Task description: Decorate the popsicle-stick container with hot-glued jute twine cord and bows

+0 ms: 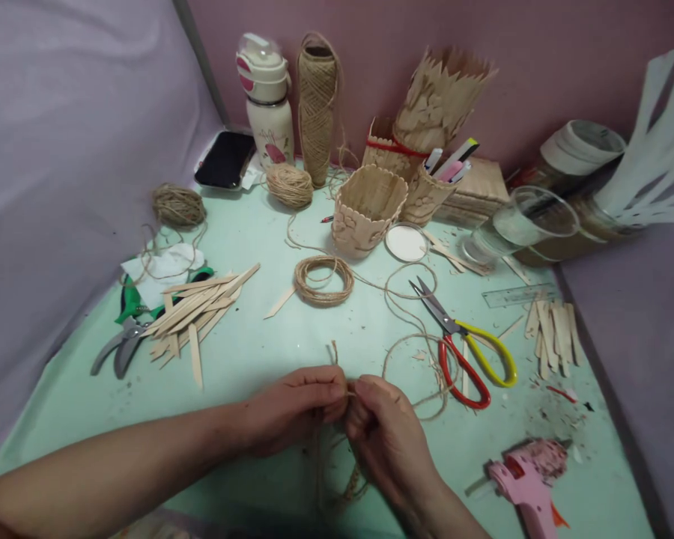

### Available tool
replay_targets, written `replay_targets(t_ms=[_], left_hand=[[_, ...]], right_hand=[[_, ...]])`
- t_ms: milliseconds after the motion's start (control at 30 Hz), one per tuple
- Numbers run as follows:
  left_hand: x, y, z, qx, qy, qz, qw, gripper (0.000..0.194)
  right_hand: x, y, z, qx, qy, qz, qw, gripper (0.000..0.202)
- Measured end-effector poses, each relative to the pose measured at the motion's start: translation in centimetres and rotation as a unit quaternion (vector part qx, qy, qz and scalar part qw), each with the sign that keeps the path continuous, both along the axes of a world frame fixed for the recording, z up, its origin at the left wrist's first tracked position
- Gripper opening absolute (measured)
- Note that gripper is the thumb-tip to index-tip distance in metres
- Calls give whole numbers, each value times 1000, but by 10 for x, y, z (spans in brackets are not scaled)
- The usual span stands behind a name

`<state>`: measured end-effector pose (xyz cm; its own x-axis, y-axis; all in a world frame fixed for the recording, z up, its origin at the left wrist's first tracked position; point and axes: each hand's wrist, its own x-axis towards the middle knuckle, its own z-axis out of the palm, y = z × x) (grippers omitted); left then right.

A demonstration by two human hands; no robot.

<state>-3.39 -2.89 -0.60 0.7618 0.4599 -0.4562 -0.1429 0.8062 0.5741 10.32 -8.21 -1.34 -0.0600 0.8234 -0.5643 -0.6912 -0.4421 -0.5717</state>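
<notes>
My left hand [306, 404] and my right hand [385, 423] meet near the table's front edge, both closed on jute twine [335, 352]. A short end of the twine sticks up above my left fingers. Below the hands hangs a braided length of twine [353, 483], partly hidden by my right hand. Between the fingertips the exact hold on the twine is hidden. Loose twine curves from the right hand's side up to a coil of twine [323, 299] in the middle. Scissors [454, 329] with red and yellow handles lie open to the right of my right hand.
Wooden sticks [202, 307] and green-handled pruners [124, 348] lie left. A pink glue gun [531, 483] is at front right. A wooden cup [365, 213], twine spool [317, 112], bottle [269, 112] and phone [225, 159] stand or lie behind. A clear plastic cup [522, 224] leans at right.
</notes>
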Motion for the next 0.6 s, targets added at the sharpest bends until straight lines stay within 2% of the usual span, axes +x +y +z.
replay_targets(t_ms=[200, 367, 500, 600], left_hand=[[0, 1, 2, -34, -19, -4, 999, 31], [2, 0, 3, -46, -19, 2, 999, 33], [5, 0, 0, 5, -16, 1, 1000, 35], [6, 2, -2, 54, 30, -16, 998, 37]], right_hand=[[-2, -1, 5, -23, 54, -40, 997, 44], [1, -1, 12, -10, 76, -35, 996, 49], [8, 3, 11, 9, 29, -10, 999, 48], [13, 5, 7, 24, -40, -24, 999, 47]])
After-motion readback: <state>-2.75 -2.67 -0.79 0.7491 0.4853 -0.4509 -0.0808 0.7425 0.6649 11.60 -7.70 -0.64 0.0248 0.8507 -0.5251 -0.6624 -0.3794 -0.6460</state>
